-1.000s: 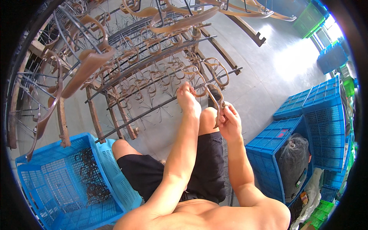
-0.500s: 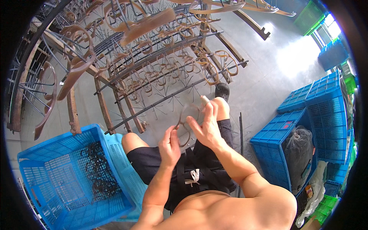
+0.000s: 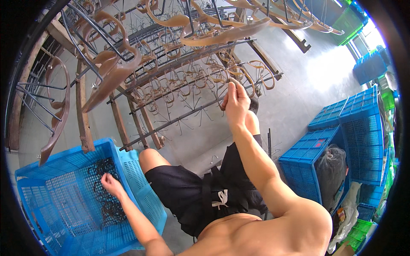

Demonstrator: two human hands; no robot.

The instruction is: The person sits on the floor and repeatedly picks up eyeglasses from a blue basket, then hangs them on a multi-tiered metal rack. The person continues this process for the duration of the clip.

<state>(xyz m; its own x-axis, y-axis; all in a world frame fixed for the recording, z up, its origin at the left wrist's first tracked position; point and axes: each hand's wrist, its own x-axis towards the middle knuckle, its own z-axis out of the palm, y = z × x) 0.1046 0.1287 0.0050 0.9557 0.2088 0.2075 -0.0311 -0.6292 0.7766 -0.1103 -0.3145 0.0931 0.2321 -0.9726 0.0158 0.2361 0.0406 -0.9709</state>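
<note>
My right hand (image 3: 236, 99) is raised in front of me at the near side of the rack, with its fingers pinched on a thin brown eyeglass frame (image 3: 219, 90). Other frames behind it overlap its outline. Over on the left, my left hand (image 3: 112, 185) reaches down into a blue plastic crate (image 3: 64, 160). Its bent fingers are drawn together at a tangled pile of thin dark pieces (image 3: 112, 209). Whether a piece is between those fingertips is too small to make out.
Rows of brown eyeglass frames (image 3: 183, 81) hang from wire prongs on the rack; larger-looking ones (image 3: 113, 68) jut close overhead. A dark bar (image 3: 164, 126) crosses ahead of my knees. Stacked blue crates (image 3: 305, 155) stand right, one holding a dark bag (image 3: 331, 170).
My hands have parted from the frame they held together over my lap. The right has moved forward to the rack with it; the left has gone down left into the crate.
</note>
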